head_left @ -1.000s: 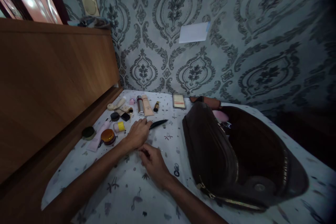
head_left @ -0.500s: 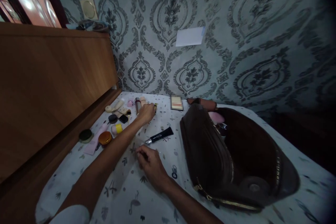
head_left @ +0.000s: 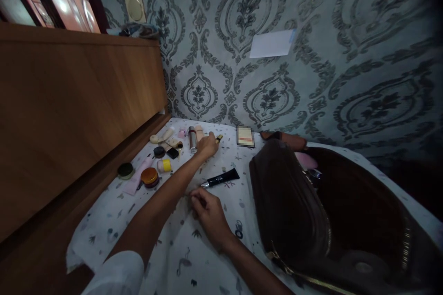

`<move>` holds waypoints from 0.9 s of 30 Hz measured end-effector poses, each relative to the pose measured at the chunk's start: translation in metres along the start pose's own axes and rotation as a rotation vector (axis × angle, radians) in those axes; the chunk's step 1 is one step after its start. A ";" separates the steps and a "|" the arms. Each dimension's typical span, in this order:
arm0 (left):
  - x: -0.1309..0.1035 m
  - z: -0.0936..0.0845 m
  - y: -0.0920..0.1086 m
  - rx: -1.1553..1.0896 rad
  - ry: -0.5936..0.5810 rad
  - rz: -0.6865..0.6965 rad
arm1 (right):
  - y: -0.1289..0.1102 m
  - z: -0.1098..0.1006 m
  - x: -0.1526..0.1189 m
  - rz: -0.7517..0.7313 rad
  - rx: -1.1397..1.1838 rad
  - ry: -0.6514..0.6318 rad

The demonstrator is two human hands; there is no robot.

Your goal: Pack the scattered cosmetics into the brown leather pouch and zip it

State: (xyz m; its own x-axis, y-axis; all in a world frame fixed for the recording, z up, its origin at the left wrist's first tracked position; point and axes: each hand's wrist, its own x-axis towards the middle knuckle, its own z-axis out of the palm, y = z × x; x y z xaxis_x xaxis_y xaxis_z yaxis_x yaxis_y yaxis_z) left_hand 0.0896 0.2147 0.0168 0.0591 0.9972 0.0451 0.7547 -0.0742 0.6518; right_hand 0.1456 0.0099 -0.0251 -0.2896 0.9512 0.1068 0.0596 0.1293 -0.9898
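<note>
My left hand (head_left: 208,145) reaches to the back of the patterned cloth, its fingers closed on a small gold-and-dark item (head_left: 219,138) beside a silver tube (head_left: 193,139) and a beige tube (head_left: 199,132). Nearer to me, my right hand (head_left: 208,212) is curled over the cloth with thumb and fingertips together; whether anything is between them is too small to tell. Just above it lies a black tube with a silver cap (head_left: 221,178). The open dark brown bag (head_left: 290,198) stands at the right, with a pink item (head_left: 306,160) inside.
Left of my left arm lie an orange jar (head_left: 150,177), a dark-lidded jar (head_left: 125,171), a pink tube (head_left: 138,176), a yellow-capped bottle (head_left: 164,165) and several brushes. A small card (head_left: 245,137) and brown case (head_left: 284,139) rest near the wall; a wooden cabinet (head_left: 83,101) borders the left.
The view has turned a little left, so everything sits further right. At my left hand, the small gold-and-dark item now shows more clearly beyond the fingers. My right hand keeps its curled pose.
</note>
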 end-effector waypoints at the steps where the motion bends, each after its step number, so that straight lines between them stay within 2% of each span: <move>1: -0.005 -0.004 -0.003 -0.073 -0.022 -0.007 | 0.001 0.000 0.000 0.013 0.019 0.008; 4: -0.030 -0.016 -0.015 -0.316 -0.102 0.012 | 0.004 0.000 0.001 0.045 0.080 0.020; 8: -0.082 -0.032 -0.036 -0.604 -0.181 0.092 | 0.008 0.000 0.004 0.056 0.158 0.092; 11: -0.123 -0.039 -0.050 -0.721 -0.195 0.131 | 0.009 -0.002 0.008 0.077 0.276 0.203; 14: -0.156 -0.039 -0.059 -0.762 -0.162 0.156 | 0.009 -0.003 0.010 0.087 0.365 0.269; 19: -0.198 -0.029 -0.060 -0.660 -0.078 0.206 | 0.005 -0.004 0.009 0.018 0.325 0.245; 23: -0.223 -0.035 -0.062 -0.459 -0.021 0.255 | 0.003 -0.008 0.007 0.003 0.249 0.242; 27: -0.224 -0.054 -0.073 -0.165 0.098 0.235 | 0.006 -0.023 0.011 0.069 0.005 0.432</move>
State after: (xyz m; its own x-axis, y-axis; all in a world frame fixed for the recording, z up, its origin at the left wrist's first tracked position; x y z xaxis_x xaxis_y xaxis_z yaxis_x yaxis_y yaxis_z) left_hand -0.0141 -0.0034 -0.0002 0.1505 0.9491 0.2768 0.6106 -0.3094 0.7290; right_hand 0.1642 0.0280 -0.0278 0.1409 0.9876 0.0694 0.0598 0.0614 -0.9963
